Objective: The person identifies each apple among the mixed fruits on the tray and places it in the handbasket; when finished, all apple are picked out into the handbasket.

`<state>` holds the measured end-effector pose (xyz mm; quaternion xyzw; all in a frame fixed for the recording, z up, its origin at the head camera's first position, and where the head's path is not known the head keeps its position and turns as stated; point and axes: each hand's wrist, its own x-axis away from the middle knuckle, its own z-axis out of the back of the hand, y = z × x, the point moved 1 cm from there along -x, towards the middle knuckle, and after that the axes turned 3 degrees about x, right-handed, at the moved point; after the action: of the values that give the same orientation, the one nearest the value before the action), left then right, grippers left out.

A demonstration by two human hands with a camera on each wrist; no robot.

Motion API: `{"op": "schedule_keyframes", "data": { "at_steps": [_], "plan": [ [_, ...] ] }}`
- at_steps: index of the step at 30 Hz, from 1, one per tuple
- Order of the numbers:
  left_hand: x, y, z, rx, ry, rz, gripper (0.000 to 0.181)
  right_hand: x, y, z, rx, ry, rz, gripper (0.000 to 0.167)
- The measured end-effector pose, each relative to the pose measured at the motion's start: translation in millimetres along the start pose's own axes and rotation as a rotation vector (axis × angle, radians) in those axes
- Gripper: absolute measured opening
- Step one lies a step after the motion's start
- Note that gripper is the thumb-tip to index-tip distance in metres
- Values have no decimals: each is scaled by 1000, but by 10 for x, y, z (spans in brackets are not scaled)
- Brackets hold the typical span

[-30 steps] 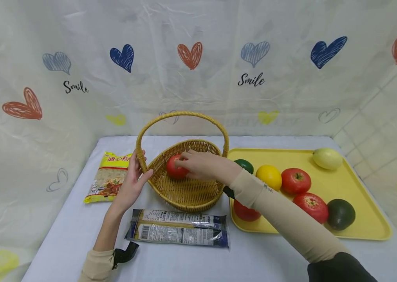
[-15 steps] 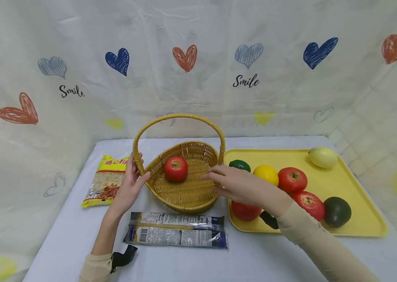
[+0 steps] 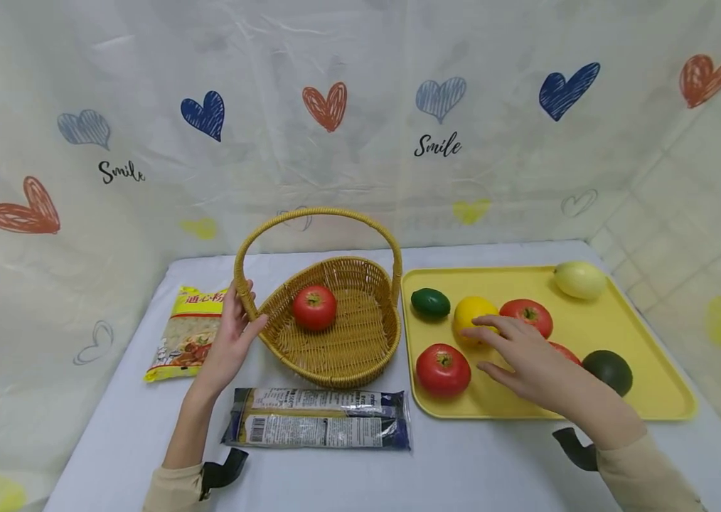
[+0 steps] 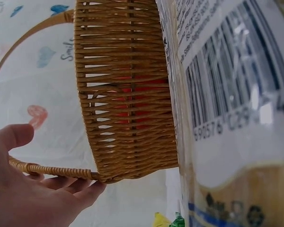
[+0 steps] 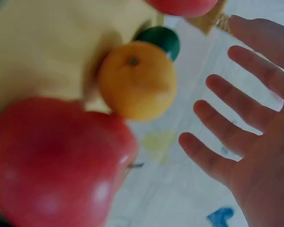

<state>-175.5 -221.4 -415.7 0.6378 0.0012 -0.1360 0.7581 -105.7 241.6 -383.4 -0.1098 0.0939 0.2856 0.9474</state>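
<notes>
At the left side of a wicker basket [image 3: 335,363], my left hand [image 3: 225,355] rests against the foot of the arched handle. Its fingers lie behind the handle and the thumb stands apart, as the left wrist view shows. One red tomato-like fruit [image 3: 314,308] sits inside the basket. My right hand [image 3: 527,359] hovers over the yellow tray [image 3: 655,398], fingers spread and holding nothing. Nearest to its fingertips is an orange-yellow round fruit [image 3: 474,318], with red fruits [image 3: 443,370] around it. In the right wrist view, a gap separates the fingers from the orange fruit [image 5: 137,80].
The tray also bears a small green fruit [image 3: 430,304], a dark green fruit [image 3: 608,371] and a pale yellow melon [image 3: 580,279]. Two long noodle packs [image 3: 316,419] lie before the basket. A yellow food bag [image 3: 188,334] lies left, partly behind my left hand.
My right hand has let go of the red fruit in the basket and moved right, over the tray. My left hand has stayed at the basket handle. The view has shifted slightly.
</notes>
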Motion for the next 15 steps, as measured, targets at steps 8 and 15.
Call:
{"op": "schedule_keyframes", "data": {
  "at_steps": [8, 15],
  "plan": [
    [14, -5, 12, 11, -1, 9, 82, 340, 225, 1, -16, -43, -167, 53],
    [3, 3, 14, 18, -12, 1, 81, 492, 320, -1, 8, 12, -177, 54]
  ]
}}
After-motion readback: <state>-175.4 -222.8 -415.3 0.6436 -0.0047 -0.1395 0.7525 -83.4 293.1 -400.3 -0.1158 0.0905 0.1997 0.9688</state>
